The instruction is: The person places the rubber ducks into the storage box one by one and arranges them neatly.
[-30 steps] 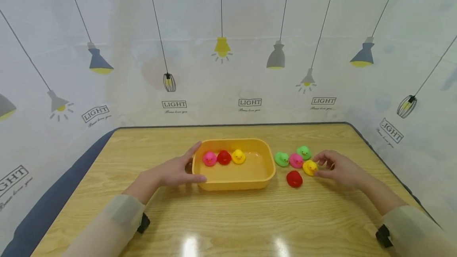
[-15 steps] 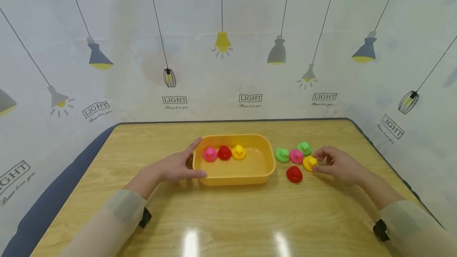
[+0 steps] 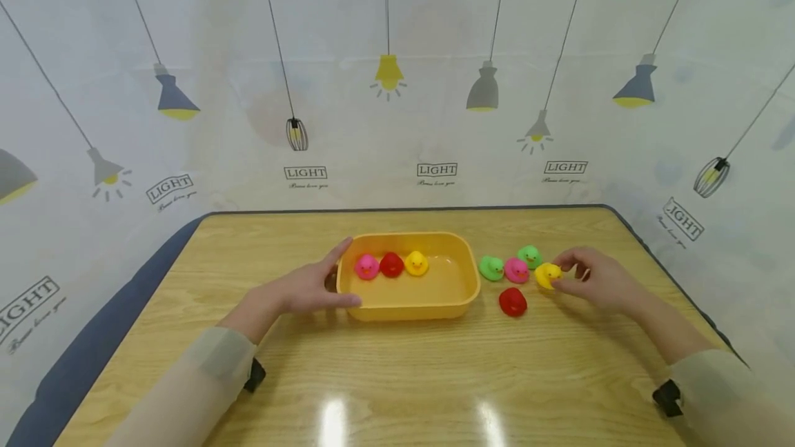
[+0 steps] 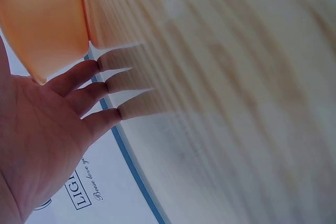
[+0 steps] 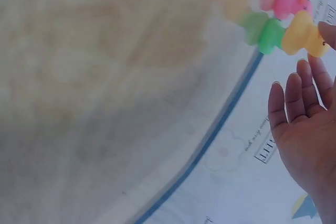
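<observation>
My right hand (image 3: 599,281) pinches a yellow rubber duck (image 3: 547,275) between thumb and fingertips. In the right wrist view this yellow duck (image 5: 302,35) is off the table, tilted, with no reflection joined to it. My left hand (image 3: 310,287) holds the left end of a yellow plastic basin (image 3: 406,312), thumb over the front rim and index finger at the back corner. In the left wrist view its other fingers (image 4: 86,98) reach down to the tabletop beside the basin's wall (image 4: 47,19). A pink duck (image 3: 367,267), a red duck (image 3: 392,265) and another yellow duck (image 3: 417,263) sit in a row inside the basin.
Right of the basin stand a green duck (image 3: 492,268), a pink duck (image 3: 517,270) and a second green duck (image 3: 530,256), close together. Nearer to me is a red duck (image 3: 513,302). The wooden table (image 3: 397,371) ends at a lamp-printed curtain (image 3: 397,136).
My right hand has taken the yellow duck between its fingers and lifted it slightly, up and to the right, away from the pink duck. The left hand stays at the basin.
</observation>
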The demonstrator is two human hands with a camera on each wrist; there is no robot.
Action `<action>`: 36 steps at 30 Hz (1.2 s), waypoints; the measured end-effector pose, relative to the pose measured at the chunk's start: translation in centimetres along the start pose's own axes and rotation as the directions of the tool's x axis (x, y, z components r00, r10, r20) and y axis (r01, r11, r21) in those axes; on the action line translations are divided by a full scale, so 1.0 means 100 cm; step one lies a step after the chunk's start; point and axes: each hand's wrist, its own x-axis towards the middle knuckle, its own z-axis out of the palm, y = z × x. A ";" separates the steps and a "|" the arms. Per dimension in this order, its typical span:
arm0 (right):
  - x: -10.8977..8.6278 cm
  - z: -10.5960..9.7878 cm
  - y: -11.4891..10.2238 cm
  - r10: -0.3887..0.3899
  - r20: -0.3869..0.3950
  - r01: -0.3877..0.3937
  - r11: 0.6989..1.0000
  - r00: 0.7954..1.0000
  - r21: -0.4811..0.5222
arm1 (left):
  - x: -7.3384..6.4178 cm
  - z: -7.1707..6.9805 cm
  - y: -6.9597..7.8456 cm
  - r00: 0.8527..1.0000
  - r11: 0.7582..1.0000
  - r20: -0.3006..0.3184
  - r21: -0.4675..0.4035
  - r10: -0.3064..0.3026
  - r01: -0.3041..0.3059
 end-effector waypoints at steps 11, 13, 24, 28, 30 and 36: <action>0.011 -0.012 -0.039 -0.121 -0.130 0.126 0.992 0.984 0.031 | 0.000 -0.001 0.001 1.000 1.000 0.001 -0.004 -0.007 0.007; 0.016 -0.010 -0.048 -0.140 -0.135 0.146 0.988 0.981 0.039 | 0.000 0.000 0.001 1.000 1.000 0.004 -0.007 -0.007 0.007; 0.057 0.005 -0.085 -0.155 -0.071 0.161 0.982 0.985 0.098 | -0.001 -0.002 0.002 1.000 1.000 -0.001 0.001 0.002 -0.002; 0.073 0.017 -0.096 -0.157 -0.049 0.162 0.978 0.986 0.130 | -0.002 -0.002 0.003 1.000 1.000 0.002 -0.001 0.002 -0.002; 0.079 0.023 -0.102 -0.157 -0.036 0.160 0.976 0.987 0.149 | -0.002 -0.001 0.003 1.000 1.000 0.003 -0.003 -0.003 0.003; 0.094 0.044 -0.117 -0.164 -0.007 0.163 0.977 0.986 0.141 | -0.001 -0.001 0.003 1.000 1.000 -0.002 -0.008 -0.006 0.006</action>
